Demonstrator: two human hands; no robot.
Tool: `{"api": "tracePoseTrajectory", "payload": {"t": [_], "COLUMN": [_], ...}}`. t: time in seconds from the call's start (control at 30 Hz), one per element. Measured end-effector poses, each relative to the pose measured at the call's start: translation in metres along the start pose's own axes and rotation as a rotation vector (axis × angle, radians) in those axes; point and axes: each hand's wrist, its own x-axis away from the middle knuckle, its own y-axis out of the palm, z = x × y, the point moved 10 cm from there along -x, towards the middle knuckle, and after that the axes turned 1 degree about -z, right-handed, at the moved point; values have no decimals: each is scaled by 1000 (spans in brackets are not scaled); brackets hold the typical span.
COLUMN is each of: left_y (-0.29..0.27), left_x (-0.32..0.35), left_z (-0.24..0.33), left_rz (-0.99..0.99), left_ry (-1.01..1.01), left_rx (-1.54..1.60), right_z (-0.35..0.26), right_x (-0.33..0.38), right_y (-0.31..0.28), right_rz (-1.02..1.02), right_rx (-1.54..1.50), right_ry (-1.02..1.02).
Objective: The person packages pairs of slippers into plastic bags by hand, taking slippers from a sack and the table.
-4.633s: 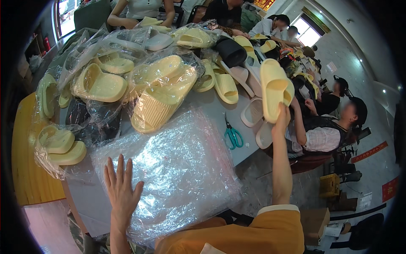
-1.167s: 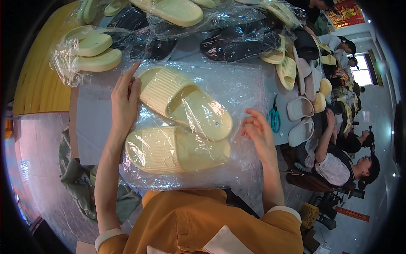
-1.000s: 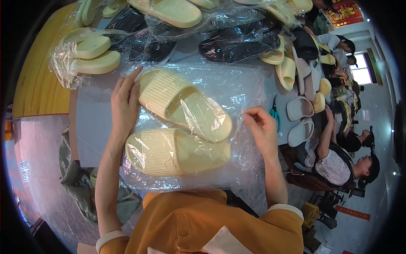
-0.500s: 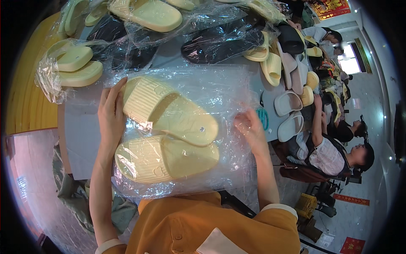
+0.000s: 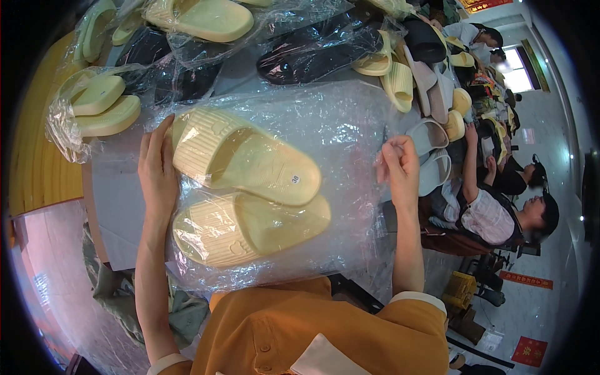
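Observation:
In front of me a clear plastic bag (image 5: 353, 131) lies flat with a pair of pale yellow slides inside. The farther slide (image 5: 269, 164) bears a small round sticker on its footbed; the nearer slide (image 5: 281, 225) lies alongside, its toe also pointing left. My left hand (image 5: 156, 169) is closed on the bag's left edge, against the farther slide's toe. At the bag's right edge, my right hand (image 5: 400, 164) is curled in a pinch on the film. The left thumb is mostly hidden.
Bagged yellow slides (image 5: 109, 115) and black slides (image 5: 319, 56) crowd the table's far side. White slippers (image 5: 431, 169) stand just beyond my right hand. A seated person (image 5: 494, 215) works farther right, with other people behind. Green-grey cloth (image 5: 119, 294) hangs at lower left.
My right hand has moved right and slightly away from me, its fingers now pinched at the bag's edge. The bag looks more spread out. My left hand keeps its hold.

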Motion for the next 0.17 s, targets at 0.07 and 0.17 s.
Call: {"api": "tracePoseTrajectory", "payload": {"t": [0.07, 0.17], "left_y": [2, 6], "left_x": [0, -1], "left_z": [-2, 0], "left_rz": [-31, -49], "left_ry": [-29, -22], "left_rx": [3, -18], "right_z": [8, 31], "right_x": [2, 6], "right_y": [-17, -22], "right_rz": [13, 19], "right_rx": [165, 506], "right_ry": [9, 48]}}
